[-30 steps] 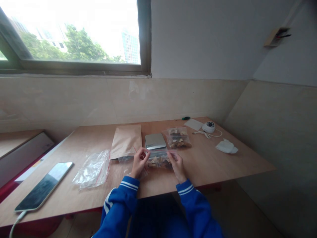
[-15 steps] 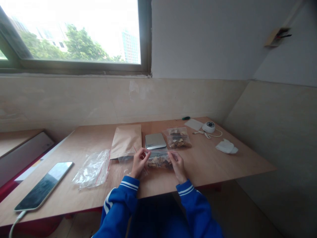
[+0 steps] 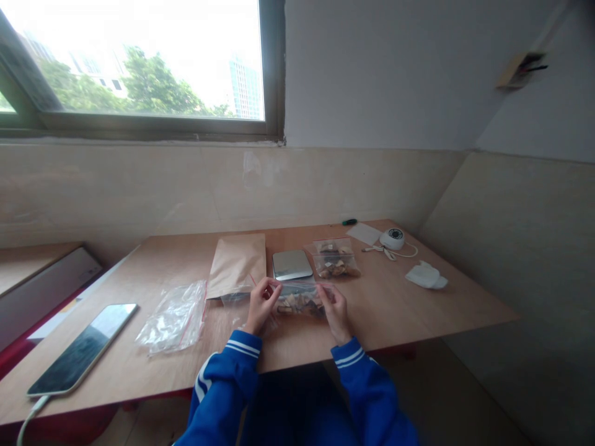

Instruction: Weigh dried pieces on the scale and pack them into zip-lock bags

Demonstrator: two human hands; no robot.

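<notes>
Between my hands lies a clear zip bag [image 3: 300, 303] with brown and pale dried pieces inside, close to the table's front edge. My left hand [image 3: 263, 305] pinches its top left corner, and my right hand [image 3: 333, 308] pinches the top right corner. Just beyond the bag sits a small scale [image 3: 292, 265] with a silver top. A second filled zip bag [image 3: 335, 260] rests to the right of the scale. Left of the scale is a brown paper pouch [image 3: 238, 263]. Part of another clear bag [image 3: 235, 303] shows beside my left hand.
Flat clear bags [image 3: 174, 317] and a phone [image 3: 83, 348] with a cable lie on the left of the wooden table [image 3: 409, 316]. To the right are a white dome camera [image 3: 392, 239], a crumpled tissue [image 3: 426, 275], white paper [image 3: 364, 233] and a green-handled tool [image 3: 349, 222].
</notes>
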